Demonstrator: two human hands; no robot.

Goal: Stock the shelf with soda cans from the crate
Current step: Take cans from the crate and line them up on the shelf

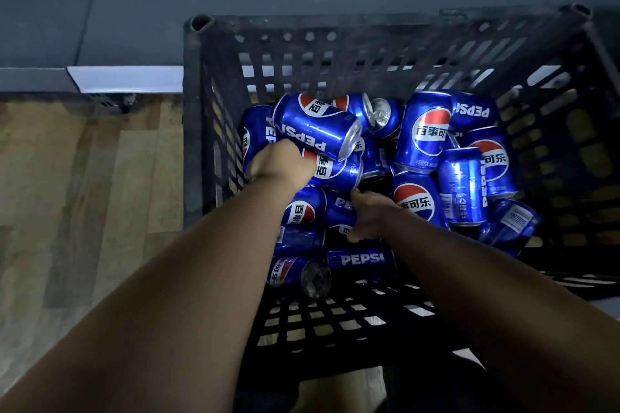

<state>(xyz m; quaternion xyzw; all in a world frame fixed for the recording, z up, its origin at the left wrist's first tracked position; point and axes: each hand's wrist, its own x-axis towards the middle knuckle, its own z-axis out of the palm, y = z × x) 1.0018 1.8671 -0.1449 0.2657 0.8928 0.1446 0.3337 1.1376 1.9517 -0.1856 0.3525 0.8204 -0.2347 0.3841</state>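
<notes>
Both bare forearms reach down into the black crate [214, 104]. The left hand [280, 163] is curled shut around a tilted blue can [317, 126], lifted above the pile. The right hand [369, 213], just right of and nearer than the left, rests on the heaped cans [426, 134]; whether it is gripping 1, I cannot tell.

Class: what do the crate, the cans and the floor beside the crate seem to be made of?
Crate: dull black moulded plastic, judging by its lattice holes. Cans: glossy printed metal, probably aluminium; bare silvery ends glint. Floor: wood-look planks with visible grain, possibly laminate.
</notes>
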